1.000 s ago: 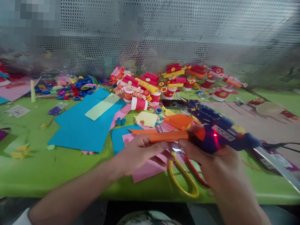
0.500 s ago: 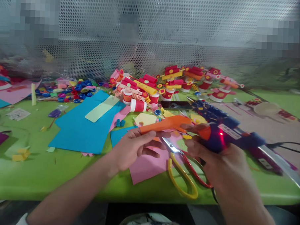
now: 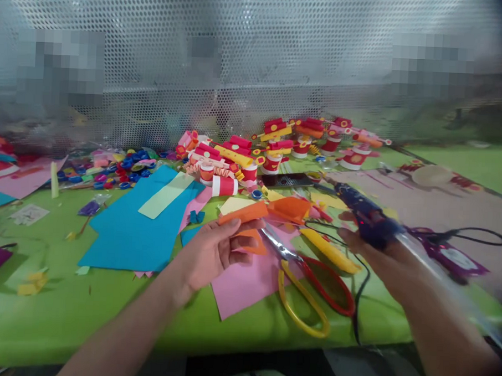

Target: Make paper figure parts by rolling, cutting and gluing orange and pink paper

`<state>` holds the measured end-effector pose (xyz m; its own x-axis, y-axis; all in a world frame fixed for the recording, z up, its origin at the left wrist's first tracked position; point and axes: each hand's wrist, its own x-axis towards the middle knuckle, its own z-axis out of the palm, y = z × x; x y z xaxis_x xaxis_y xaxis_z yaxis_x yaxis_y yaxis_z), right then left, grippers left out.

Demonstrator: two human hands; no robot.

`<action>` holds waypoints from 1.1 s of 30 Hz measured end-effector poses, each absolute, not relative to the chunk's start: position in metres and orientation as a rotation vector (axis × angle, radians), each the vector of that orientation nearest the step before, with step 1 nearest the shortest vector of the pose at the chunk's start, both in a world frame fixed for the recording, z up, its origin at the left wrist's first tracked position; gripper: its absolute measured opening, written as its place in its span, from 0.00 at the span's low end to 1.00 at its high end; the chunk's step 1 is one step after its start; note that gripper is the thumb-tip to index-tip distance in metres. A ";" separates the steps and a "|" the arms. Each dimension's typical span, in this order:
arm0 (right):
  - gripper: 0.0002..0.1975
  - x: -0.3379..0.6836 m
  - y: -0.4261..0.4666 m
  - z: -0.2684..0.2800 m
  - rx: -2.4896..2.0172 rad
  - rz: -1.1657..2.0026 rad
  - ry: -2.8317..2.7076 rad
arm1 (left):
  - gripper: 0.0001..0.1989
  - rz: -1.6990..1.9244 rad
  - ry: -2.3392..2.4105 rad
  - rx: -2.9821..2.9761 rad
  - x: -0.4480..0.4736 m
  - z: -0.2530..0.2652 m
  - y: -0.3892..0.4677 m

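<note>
My left hand (image 3: 204,261) pinches a strip of orange paper (image 3: 248,211) between thumb and fingers, above a pink sheet (image 3: 242,293). My right hand (image 3: 391,269) is wrapped round a dark blue hot glue gun (image 3: 364,212), its nozzle pointing away to the upper left. A long clear glue stick (image 3: 442,282) sticks out of the gun's back. Between my hands lie scissors (image 3: 286,254) with one yellow and one red handle, blades apart. Beside them is a yellow curved piece (image 3: 331,251); a black cord (image 3: 360,303) hangs below the gun.
Blue sheets (image 3: 128,238) with a pale green strip (image 3: 165,195) lie left of centre. Behind stand several decorated red-and-white paper cups, and one cup (image 3: 225,186) lies tipped over. Colourful small caps (image 3: 130,156) are heaped at the back left. A purple box (image 3: 456,258) sits at right.
My right hand has drawn the glue gun back to the right, away from the orange paper, and the gun has turned. The left hand still holds the paper, now tilted lower.
</note>
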<state>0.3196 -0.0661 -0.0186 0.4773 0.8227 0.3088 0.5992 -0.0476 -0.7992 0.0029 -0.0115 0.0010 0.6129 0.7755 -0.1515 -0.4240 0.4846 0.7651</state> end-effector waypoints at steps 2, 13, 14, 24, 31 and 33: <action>0.21 0.340 -0.063 -0.022 -1.742 0.173 -1.290 | 0.15 0.818 0.585 0.932 0.004 0.001 -0.014; 0.22 0.428 -0.087 -0.030 -2.062 -0.084 -1.742 | 0.21 0.938 0.888 1.348 0.016 0.002 -0.033; 0.24 0.434 -0.085 -0.035 -2.085 -0.086 -1.767 | 0.21 0.934 0.900 1.351 0.016 0.000 -0.034; 0.22 0.444 -0.045 -0.041 -2.144 -0.145 -1.884 | 0.19 0.876 0.906 1.331 0.013 -0.008 -0.031; 0.17 0.456 -0.039 -0.053 -2.022 -0.078 -1.871 | 0.10 0.902 0.709 1.110 0.007 0.001 -0.020; 0.17 0.463 -0.037 -0.054 -1.997 -0.065 -1.871 | 0.09 0.920 0.657 1.095 0.006 0.001 -0.019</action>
<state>0.4632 -0.0373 -0.0538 0.1018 0.9478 0.3021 0.9665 -0.0223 -0.2557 0.0061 -0.0189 0.0011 0.4825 0.8759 -0.0098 -0.2931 0.1719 0.9405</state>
